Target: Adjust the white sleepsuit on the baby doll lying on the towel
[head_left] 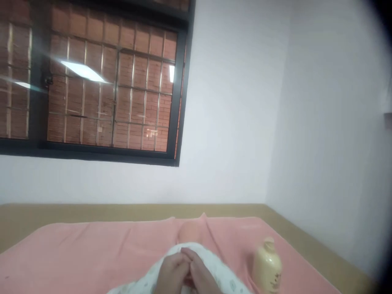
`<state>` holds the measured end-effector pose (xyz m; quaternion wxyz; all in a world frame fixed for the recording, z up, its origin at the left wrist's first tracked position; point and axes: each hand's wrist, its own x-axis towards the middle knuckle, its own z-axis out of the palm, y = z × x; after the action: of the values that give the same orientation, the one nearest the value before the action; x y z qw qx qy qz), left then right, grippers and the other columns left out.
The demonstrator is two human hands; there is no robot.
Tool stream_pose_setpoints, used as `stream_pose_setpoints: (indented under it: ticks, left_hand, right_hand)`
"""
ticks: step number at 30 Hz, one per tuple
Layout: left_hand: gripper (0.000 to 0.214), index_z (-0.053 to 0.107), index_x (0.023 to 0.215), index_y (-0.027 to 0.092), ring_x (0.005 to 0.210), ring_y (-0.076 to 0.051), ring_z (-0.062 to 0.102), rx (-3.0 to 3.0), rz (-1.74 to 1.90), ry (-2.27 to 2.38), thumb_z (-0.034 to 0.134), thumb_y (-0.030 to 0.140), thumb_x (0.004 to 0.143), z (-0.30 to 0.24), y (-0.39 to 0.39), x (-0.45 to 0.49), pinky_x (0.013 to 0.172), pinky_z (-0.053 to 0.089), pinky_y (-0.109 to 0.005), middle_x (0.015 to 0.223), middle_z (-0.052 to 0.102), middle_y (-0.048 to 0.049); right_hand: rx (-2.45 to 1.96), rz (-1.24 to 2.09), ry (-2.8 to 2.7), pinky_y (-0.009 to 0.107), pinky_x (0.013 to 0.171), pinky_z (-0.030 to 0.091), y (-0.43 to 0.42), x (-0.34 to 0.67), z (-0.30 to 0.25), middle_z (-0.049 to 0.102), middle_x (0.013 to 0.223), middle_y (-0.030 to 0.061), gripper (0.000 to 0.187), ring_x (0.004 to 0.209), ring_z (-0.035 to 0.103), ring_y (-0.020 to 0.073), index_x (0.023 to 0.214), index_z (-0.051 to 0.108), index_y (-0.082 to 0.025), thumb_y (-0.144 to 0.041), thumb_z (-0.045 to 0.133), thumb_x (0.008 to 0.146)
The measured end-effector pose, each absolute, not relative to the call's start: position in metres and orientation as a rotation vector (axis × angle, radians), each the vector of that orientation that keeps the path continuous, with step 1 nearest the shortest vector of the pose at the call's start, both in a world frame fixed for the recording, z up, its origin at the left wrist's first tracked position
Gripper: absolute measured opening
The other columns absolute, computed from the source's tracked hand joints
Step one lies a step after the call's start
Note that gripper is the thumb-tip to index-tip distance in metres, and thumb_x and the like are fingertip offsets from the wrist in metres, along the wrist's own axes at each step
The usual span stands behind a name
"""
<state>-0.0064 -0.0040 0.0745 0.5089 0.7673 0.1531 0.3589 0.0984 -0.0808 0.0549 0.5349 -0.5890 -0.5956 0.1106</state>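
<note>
My left hand (174, 269) and my right hand (202, 271) meet at the bottom middle of the head view, their curled fingers touching. Whether anything lies between the fingers is hidden. Both hands rest over a white cloth (225, 274) with a pale green print, which bulges up from below. Just beyond the cloth a rounded, skin-toned shape (190, 232) shows; I cannot make out what it is. To the right of my hands stands a pale yellow bottle (267, 265) with a narrow neck and dark lettering, apart from both hands.
A pink sheet (92, 253) with some creases covers the surface, which has a tan border (128, 211). Behind it rises a white wall (229, 122) with a dark-framed window (113, 153). Metal bars and brickwork show through the glass. Another wall (330, 143) closes the right side.
</note>
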Motion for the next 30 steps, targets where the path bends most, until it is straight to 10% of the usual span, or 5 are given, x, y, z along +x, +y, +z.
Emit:
stream_pose_setpoints:
  ticks: [6,11,18,25,30]
  left_hand:
    - [0.04,0.057,0.109,0.016,0.11,-0.023,0.051,1.878,0.961,0.948,0.043,0.03,0.074,0.068,0.036,0.021,0.093,0.039,-0.033,0.117,0.058,-0.0093]
    - [0.036,0.061,0.102,0.015,0.104,-0.026,0.053,2.263,0.76,1.237,0.04,0.032,0.078,0.027,0.05,0.037,0.09,0.037,-0.037,0.107,0.061,-0.013]
    - [0.037,0.065,0.087,0.015,0.086,-0.026,0.057,2.559,0.829,1.287,0.033,0.033,0.087,0.025,0.036,0.037,0.08,0.039,-0.039,0.086,0.064,-0.0112]
    - [0.036,0.064,0.08,0.013,0.082,-0.024,0.057,2.757,0.771,1.119,0.035,0.033,0.087,0.038,0.017,0.036,0.075,0.04,-0.035,0.081,0.064,-0.0121]
    - [0.044,0.064,0.087,0.018,0.078,-0.019,0.059,2.445,0.399,1.094,0.032,0.048,0.088,0.033,0.044,0.039,0.069,0.04,-0.028,0.087,0.066,-0.0074]
  right_hand:
    - [-1.76,0.009,-1.294,0.039,0.096,0.04,-0.059,0.114,0.065,0.059,0.118,0.011,0.047,0.111,0.053,0.0257,0.117,0.059,-0.02,-0.048,0.033,0.089]
    - [-2.446,0.051,-1.336,0.051,0.083,0.041,-0.045,0.144,0.049,0.065,0.096,0.0208,0.062,0.092,0.06,0.0362,0.094,0.068,-0.013,-0.059,0.027,0.086]
    - [-2.221,0.341,-1.356,0.035,0.07,0.046,-0.048,0.165,0.042,0.068,0.092,0.0139,0.07,0.084,0.065,0.0266,0.096,0.067,-0.018,-0.068,0.019,0.085]
    - [-2.436,-0.254,-1.593,0.031,0.07,0.042,-0.049,0.146,0.051,0.067,0.08,0.0165,0.046,0.078,0.063,0.0239,0.079,0.068,-0.013,-0.033,0.029,0.092]
    - [-2.434,0.084,-1.489,0.03,0.067,0.042,-0.05,0.159,0.051,0.067,0.091,0.0151,0.059,0.082,0.062,0.0234,0.093,0.067,-0.013,-0.05,0.02,0.092]
